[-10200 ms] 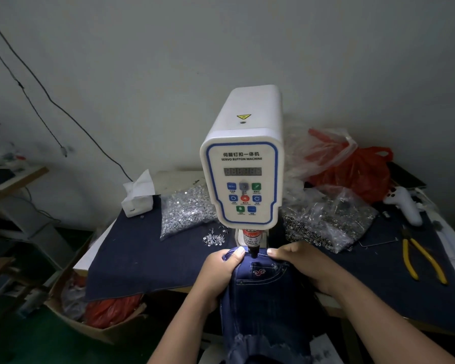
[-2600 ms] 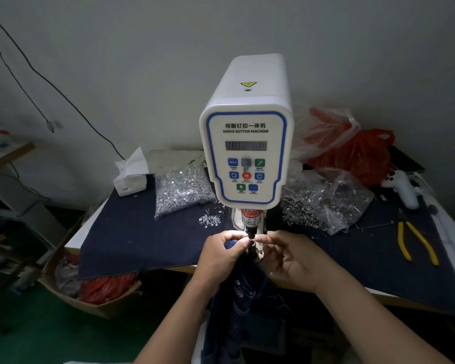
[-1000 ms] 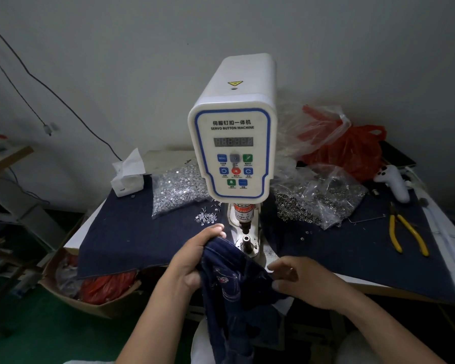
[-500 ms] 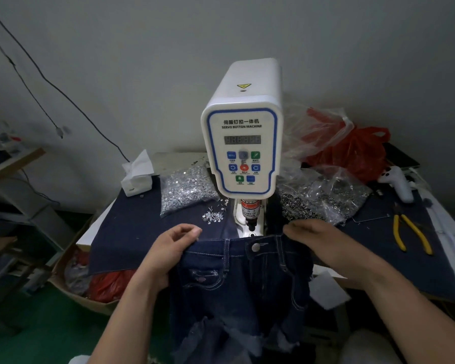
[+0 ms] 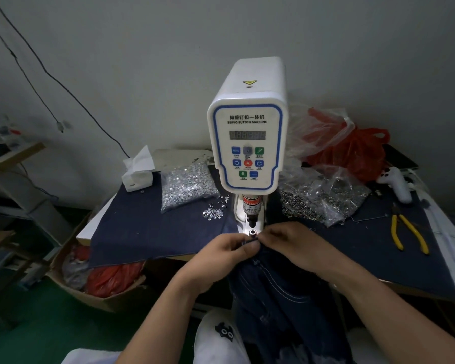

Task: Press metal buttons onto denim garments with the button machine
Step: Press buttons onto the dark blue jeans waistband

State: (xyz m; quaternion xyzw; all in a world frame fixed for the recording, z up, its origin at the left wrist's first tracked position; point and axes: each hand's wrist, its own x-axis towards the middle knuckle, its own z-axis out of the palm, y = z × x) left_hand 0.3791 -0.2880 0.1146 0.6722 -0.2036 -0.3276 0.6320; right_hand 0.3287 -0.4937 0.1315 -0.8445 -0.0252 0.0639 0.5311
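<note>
Half a second ago the denim shorts hung spread wide between both hands; now they are bunched, the top edge gathered just near the button machine. The left hand and right hand pinch that edge with curled fingers beside the lower die, probably lining up the next button spot.

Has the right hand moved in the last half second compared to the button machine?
Yes. The right hand has come in toward the button machine, from off to its right to just below the lower die.
</note>
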